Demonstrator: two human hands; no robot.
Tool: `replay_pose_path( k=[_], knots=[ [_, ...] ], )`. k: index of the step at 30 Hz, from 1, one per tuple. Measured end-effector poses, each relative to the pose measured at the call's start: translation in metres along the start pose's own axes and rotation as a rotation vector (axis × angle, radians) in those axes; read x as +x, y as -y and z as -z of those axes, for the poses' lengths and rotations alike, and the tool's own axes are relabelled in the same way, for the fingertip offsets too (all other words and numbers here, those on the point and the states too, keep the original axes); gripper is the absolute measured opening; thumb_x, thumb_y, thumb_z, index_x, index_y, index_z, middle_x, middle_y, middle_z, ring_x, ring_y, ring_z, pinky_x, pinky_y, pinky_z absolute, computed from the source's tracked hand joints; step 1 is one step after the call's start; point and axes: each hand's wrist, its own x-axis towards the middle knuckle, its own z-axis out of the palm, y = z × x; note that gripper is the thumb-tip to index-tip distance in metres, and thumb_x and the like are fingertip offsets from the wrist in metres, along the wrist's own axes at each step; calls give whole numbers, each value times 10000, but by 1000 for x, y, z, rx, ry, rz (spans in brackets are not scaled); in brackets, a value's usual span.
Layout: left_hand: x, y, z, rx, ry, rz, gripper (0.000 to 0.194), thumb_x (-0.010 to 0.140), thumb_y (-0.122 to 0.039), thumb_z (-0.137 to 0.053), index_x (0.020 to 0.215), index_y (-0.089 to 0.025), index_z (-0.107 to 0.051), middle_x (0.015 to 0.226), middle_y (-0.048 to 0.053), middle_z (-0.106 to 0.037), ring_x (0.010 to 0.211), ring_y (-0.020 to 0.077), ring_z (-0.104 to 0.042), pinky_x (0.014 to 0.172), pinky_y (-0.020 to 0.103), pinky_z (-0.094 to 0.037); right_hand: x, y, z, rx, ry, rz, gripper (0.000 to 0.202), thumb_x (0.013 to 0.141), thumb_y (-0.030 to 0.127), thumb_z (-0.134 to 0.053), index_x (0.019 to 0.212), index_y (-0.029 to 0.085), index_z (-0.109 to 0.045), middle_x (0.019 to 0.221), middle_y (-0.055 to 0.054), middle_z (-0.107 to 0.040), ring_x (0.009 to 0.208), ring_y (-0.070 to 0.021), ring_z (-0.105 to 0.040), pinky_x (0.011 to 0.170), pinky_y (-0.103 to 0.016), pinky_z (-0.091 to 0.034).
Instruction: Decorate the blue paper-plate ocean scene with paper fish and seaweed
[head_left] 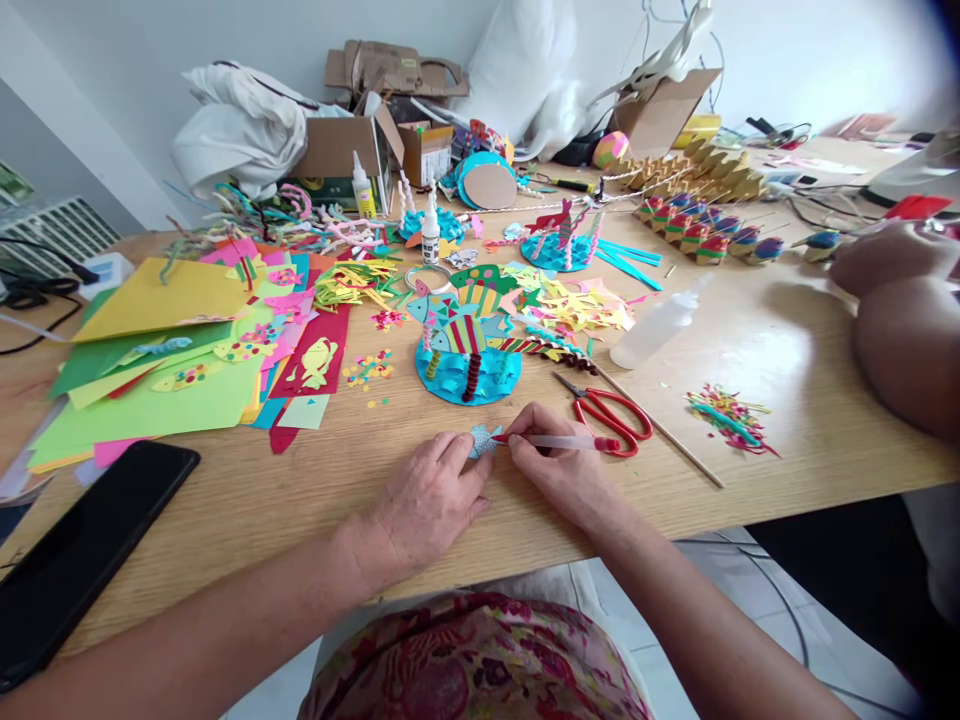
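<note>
A small blue paper fish [484, 441] lies on the table close to the front edge, its body covered in fine markings. My left hand [431, 495] presses it down with the fingertips. In my right hand [555, 470] is a pen [570, 441] with a pale barrel and red ends, its tip meeting the fish's right end. Just beyond stands a blue round base [469, 385] carrying paper fish [459, 330] on fuzzy stems. Red-handled scissors [611, 418] rest right of my right hand, beside a thin wooden stick [675, 445].
Coloured paper sheets [172, 375] and a black phone [97, 560] occupy the left. A clear glue bottle [656, 328] lies tilted at right, near a pile of scraps [727, 415]. Another person's arm [907, 320] rests at the right edge. Cardboard boxes [345, 145] stand behind.
</note>
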Motion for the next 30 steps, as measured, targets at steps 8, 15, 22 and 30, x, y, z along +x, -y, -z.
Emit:
replay_pose_path(
  k=[8, 15, 22, 30],
  knots=[
    [1, -1, 1, 6, 3, 2, 389, 790, -254, -574, 1156, -156, -486, 1008, 78, -483, 947, 238, -451, 825, 386, -454, 1, -1, -1, -10, -10, -12, 89, 702, 128, -465, 643, 187, -496, 560, 39, -499, 508, -93, -434, 470, -209, -313],
    [0, -2, 2, 11, 5, 8, 399, 789, -253, -577, 1163, -150, -487, 1004, 76, -483, 939, 237, -454, 822, 386, -455, -1, -4, 0, 24, -11, 8, 97, 696, 115, -459, 641, 189, -488, 577, 38, -497, 535, -95, -443, 480, -206, -318],
    [0, 0, 1, 3, 2, -1, 372, 796, -259, -566, 1146, -155, -493, 1008, 79, -485, 949, 236, -454, 831, 384, -453, -1, 0, 1, -9, -5, 5, 102, 688, 108, -463, 627, 187, -487, 555, 44, -487, 509, -89, -428, 474, -206, -312],
    [1, -1, 2, -11, 20, 13, 353, 787, -247, -577, 1121, -156, -505, 1019, 84, -490, 955, 242, -454, 830, 392, -450, -1, 1, 1, -34, -4, 15, 101, 687, 119, -459, 615, 188, -467, 544, 47, -476, 495, -85, -421, 464, -203, -309]
  ],
)
